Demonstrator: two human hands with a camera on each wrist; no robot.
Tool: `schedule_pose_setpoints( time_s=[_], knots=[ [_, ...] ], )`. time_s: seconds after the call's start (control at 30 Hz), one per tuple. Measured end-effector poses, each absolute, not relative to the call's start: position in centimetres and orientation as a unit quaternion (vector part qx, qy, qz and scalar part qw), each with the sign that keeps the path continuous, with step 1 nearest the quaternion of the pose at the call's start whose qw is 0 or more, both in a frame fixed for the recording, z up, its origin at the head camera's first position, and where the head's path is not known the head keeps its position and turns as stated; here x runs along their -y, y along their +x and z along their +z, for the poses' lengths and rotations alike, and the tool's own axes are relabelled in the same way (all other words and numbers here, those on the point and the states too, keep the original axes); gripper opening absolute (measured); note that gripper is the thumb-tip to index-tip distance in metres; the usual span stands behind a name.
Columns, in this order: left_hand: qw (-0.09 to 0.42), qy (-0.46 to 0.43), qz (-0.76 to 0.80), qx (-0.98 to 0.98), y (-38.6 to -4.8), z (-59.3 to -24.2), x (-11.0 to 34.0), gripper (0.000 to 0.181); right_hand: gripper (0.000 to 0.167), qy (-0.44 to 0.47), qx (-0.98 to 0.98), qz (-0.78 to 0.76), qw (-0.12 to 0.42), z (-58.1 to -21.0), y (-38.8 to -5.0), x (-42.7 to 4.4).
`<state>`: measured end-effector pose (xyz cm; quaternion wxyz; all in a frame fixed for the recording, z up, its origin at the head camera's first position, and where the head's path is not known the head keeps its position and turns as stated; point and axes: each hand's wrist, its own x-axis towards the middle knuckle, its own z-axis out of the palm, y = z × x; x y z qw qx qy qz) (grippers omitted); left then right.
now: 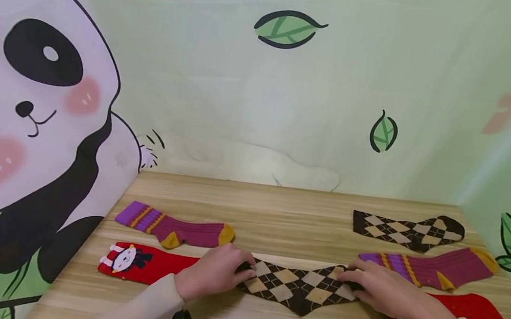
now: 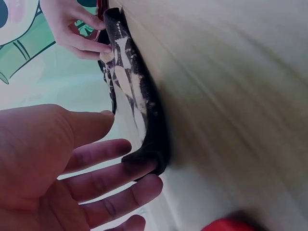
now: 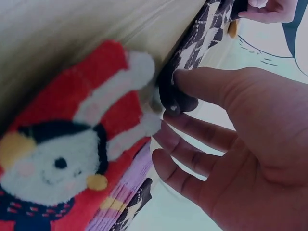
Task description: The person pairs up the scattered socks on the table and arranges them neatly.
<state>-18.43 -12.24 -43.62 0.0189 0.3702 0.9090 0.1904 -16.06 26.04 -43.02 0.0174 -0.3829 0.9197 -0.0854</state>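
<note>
An argyle sock (image 1: 292, 283) in black, tan and grey lies across the front middle, its heel towards the near edge. My left hand (image 1: 217, 271) holds its left end. In the left wrist view, the thumb of this hand (image 2: 72, 168) is at one edge and a fingertip touches the raised black end of the sock (image 2: 137, 91). At the right end is my right hand (image 1: 397, 294); the right wrist view shows the thumb and forefinger of that hand (image 3: 240, 139) pinching the black end of the sock (image 3: 192, 48).
Left: a purple sock with yellow heel and toe (image 1: 193, 231) lies behind a red cartoon sock (image 1: 162, 263). Right: another argyle sock (image 1: 407, 231), another purple sock (image 1: 453, 268) and a red sock (image 1: 481, 312) partly under my forearm. A panda-print backdrop (image 1: 224, 100) borders the wooden table (image 1: 278, 213).
</note>
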Motion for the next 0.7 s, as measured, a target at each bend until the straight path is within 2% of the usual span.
schedule_pose_setpoints(
  time_s=[0.4, 0.53, 0.7],
  knots=[
    [0.017, 0.370, 0.157, -0.915, -19.6, -41.8, 11.4, 0.015, 0.028, -0.385, -0.917, -0.107, -0.006, -40.8, -17.2, -27.6],
    [-0.003, 0.382, 0.158, -0.911, -20.4, -41.3, 10.4, 0.017, 0.024, -0.385, -0.917, -0.090, -0.048, -39.9, -17.9, -28.2],
    [-0.032, 0.396, 0.167, -0.902, -21.6, -40.2, 8.7, 0.019, 0.028, -0.372, -0.922, -0.067, -0.087, -38.5, -18.9, -28.6]
  ],
)
